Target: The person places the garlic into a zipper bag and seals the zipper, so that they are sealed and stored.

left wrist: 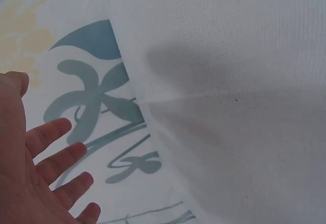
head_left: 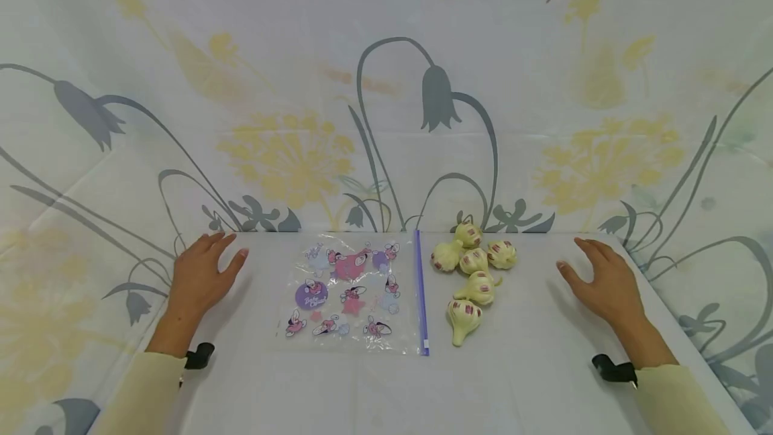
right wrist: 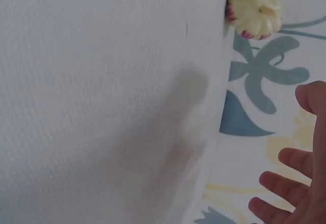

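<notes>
A clear plastic zip bag (head_left: pixel 356 294) with pink and purple cartoon prints lies flat on the white table, its purple slider strip (head_left: pixel 421 294) along the right side. Just right of it, several pale garlic bulbs (head_left: pixel 474 262) with purple-red marks form a rough column. My left hand (head_left: pixel 202 274) is held left of the bag, fingers relaxed and apart, holding nothing. To the right of the garlic, my right hand (head_left: pixel 610 280) is likewise relaxed with nothing in it. One garlic bulb (right wrist: pixel 254 11) shows at the top of the right wrist view.
The white tabletop (head_left: pixel 483 388) ends at a back edge against a flower-printed cloth (head_left: pixel 392 153), which also runs down both sides. Black wrist straps (head_left: pixel 199 356) sit at both cuffs. The hands cast soft shadows on the table.
</notes>
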### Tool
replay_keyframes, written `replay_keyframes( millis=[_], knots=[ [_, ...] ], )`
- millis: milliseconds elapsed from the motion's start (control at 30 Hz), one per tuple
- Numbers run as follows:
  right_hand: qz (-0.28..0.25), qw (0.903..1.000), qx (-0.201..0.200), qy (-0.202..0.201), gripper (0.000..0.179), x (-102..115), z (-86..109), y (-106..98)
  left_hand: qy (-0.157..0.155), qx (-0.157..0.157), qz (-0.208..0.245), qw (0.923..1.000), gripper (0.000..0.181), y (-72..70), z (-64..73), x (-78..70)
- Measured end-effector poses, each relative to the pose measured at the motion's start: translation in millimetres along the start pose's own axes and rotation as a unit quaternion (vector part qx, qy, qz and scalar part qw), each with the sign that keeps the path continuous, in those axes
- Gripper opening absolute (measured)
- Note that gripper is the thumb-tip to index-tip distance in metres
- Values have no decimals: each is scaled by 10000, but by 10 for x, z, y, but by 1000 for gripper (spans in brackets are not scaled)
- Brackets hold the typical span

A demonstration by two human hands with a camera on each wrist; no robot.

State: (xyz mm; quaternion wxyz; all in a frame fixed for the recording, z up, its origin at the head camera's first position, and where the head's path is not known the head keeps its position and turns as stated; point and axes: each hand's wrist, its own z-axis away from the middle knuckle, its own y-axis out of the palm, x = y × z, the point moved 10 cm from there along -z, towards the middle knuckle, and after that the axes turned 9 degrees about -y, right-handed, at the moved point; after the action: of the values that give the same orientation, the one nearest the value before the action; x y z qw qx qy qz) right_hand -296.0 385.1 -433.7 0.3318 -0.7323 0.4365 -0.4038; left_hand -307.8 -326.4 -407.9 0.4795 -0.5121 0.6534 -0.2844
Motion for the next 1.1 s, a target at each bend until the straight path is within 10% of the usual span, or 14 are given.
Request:
replay_keyframes(
  millis=[467,1100],
  knots=[
    [-347,9991,-172,-169,63,319,16,-9,560,-522,549,9956,48,-26,109,-292],
    [-606,9951,-509,-587,60,755,-13,-50,687,-432,822,9933,49,67,244,-684]
  ],
)
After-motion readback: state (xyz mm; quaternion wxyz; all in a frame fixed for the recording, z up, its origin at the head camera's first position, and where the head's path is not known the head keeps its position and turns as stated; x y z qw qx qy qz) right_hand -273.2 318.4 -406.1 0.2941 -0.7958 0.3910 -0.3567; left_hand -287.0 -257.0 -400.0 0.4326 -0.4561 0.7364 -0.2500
